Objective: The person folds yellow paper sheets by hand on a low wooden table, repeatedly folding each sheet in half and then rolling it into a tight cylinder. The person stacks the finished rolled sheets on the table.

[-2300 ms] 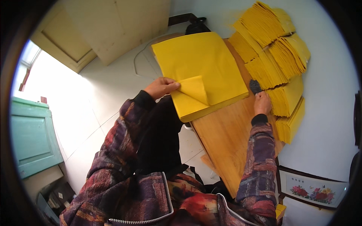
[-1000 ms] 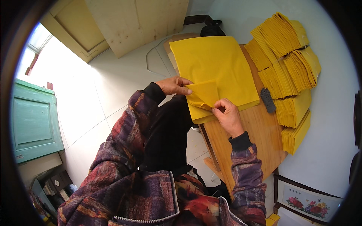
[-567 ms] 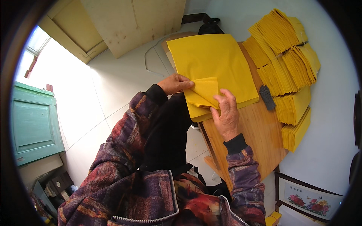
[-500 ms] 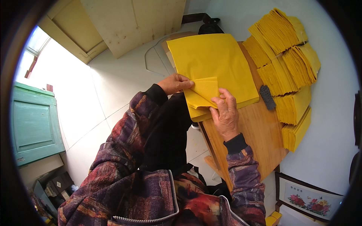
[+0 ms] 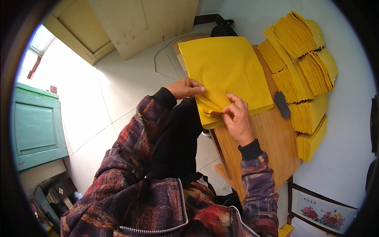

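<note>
In the head view, a thick, four-sided stack of soft yellow paper-like sheets (image 5: 233, 71) is seen lying on a brown wooden table (image 5: 256, 138). Its long axis appears to be run from the far edge toward the person, with the near end slanted slightly rightward. At the stack's near-left corner, several sheet edges are fanned and creased. The stack's left edge is touched by the bare left hand (image 5: 187, 88), held narrow, with the thumb laid on top; whether paper is gripped there cannot be told. The fanned edges are pinched between thumb and forefinger of the bare right hand (image 5: 238, 118), its other fingers loosely curled.

Bare tabletop is left on the stack's near-right side, while pale floor tiles (image 5: 118, 87) are seen beyond its left edge. To the stack's right, a dark grey, fuzzy oblong object (image 5: 282, 104) is placed just beside piled bundles of folded yellow sheets (image 5: 300, 67), by which room on that side is limited. Behind the stack, a black bag-like object (image 5: 223, 29) is partly hidden.
</note>
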{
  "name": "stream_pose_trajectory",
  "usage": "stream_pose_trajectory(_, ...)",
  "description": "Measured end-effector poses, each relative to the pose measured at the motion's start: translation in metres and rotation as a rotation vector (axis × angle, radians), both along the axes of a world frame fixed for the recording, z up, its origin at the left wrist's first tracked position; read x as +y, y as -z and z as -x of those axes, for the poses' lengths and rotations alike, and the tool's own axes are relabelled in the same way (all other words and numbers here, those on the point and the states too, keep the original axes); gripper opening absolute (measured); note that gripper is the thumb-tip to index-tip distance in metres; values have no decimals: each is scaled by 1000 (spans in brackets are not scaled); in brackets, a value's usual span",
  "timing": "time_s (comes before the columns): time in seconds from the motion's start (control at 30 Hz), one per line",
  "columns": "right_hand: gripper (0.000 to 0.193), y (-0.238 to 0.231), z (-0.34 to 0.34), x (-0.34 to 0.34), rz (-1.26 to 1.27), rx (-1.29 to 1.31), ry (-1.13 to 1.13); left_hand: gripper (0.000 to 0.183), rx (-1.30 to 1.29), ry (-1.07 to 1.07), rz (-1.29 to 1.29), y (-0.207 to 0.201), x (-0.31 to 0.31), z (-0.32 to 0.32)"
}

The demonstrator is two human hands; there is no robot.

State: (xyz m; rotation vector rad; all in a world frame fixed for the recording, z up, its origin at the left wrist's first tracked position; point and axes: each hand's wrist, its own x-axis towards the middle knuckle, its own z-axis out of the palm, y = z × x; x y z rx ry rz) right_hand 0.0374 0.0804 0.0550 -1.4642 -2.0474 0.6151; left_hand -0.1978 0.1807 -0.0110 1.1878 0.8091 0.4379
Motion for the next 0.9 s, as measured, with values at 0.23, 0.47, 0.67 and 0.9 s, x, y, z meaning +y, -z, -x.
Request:
stream_pose_trajectory(0.23, 12, 4, -3, 4, 36, 35, 11, 49, -163, 201, 48, -5, 9, 9)
stream_pose_trajectory(0.47, 12, 6, -4, 3, 15, 44, -5, 50, -229, 265, 20, -6, 6, 13)
stream_pose_trajectory(0.67, 21, 3, -1, 3, 102, 8, 52, 33, -79, 87, 19, -3, 5, 3)
stream_pose_trajectory(0.9, 43, 1, 4, -9, -398, -229, 29, 36, -3, -91, 15, -13, -6, -5)
